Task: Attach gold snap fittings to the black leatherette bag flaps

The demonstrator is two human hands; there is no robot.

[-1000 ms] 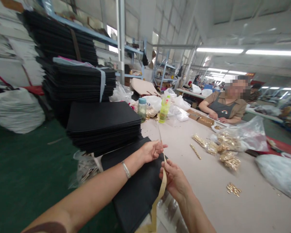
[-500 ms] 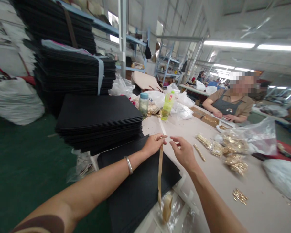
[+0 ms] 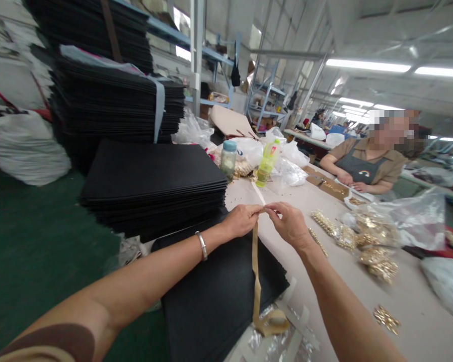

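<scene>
My left hand (image 3: pixel 242 220), with a silver bangle on the wrist, pinches a long tan tape (image 3: pixel 255 261). The fingers of my right hand (image 3: pixel 287 221) are closed at the same spot, their tips meeting those of the left over the tape. Fingertips hide the exact grip. From there a white strip (image 3: pixel 257 192) runs away over the table toward a yellow-green bottle (image 3: pixel 268 163). The tan length hangs down across black sheets (image 3: pixel 211 291) and ends in a loose curl (image 3: pixel 274 322) on clear plastic.
Left stands a stack of black sheets (image 3: pixel 154 171), with taller tied stacks (image 3: pixel 113 95) behind. A blue-lidded jar (image 3: pixel 228 158) is beside it. Bags of gold hardware (image 3: pixel 377 236) and loose gold pieces (image 3: pixel 387 319) lie right. A co-worker (image 3: pixel 362 166) sits across the table.
My right hand has come in to meet the left, its fingers closing at the tape. The tape's lower curl has swung right and lies flatter. The view has shifted slightly.
</scene>
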